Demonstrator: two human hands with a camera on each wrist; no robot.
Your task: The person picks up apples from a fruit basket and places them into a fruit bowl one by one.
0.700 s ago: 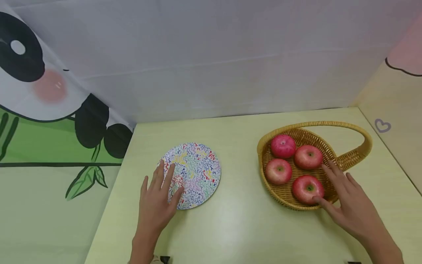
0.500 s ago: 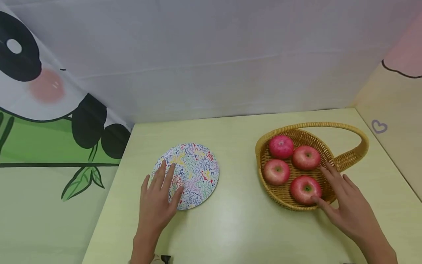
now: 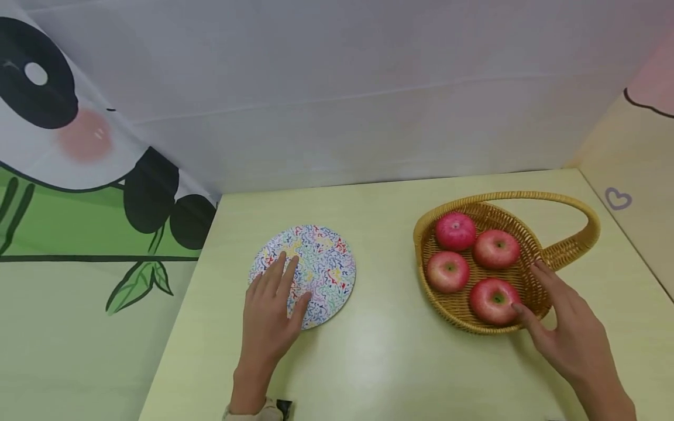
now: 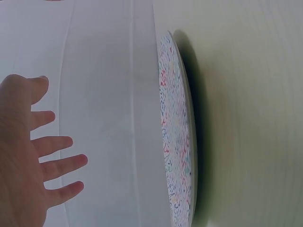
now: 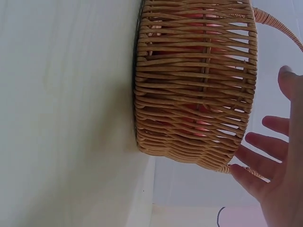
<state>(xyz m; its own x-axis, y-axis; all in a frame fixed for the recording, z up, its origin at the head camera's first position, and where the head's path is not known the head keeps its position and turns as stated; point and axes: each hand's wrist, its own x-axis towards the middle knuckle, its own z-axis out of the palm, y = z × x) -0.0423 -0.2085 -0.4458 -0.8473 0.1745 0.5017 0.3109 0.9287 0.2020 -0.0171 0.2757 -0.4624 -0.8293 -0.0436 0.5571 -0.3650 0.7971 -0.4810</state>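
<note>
A round flat board (image 3: 321,263) with multicoloured squiggles lies on the left of the table. My left hand (image 3: 271,316) is over its near left part, fingers spread and holding nothing; the left wrist view shows a gap between this hand (image 4: 28,156) and the board (image 4: 175,137). On the right stands a wicker basket (image 3: 453,316) with a tall arched handle (image 3: 574,240). Inside sit several red apples, the closest being an apple (image 3: 494,301) by my right thumb. My right hand (image 3: 571,333) is at the basket's near right rim, its fingers loosely spread and gripping nothing.
The pale wooden table (image 3: 379,362) spans the area between board and basket. A whitish cloth wall (image 3: 368,134) rises behind it. Printed panels stand at both sides, the left panel (image 3: 158,339) with cartoon shapes.
My left hand has shifted right and slightly up over the board. The right hand stays by the basket rim. The whole view has swayed slightly; board, basket and apples keep their places.
</note>
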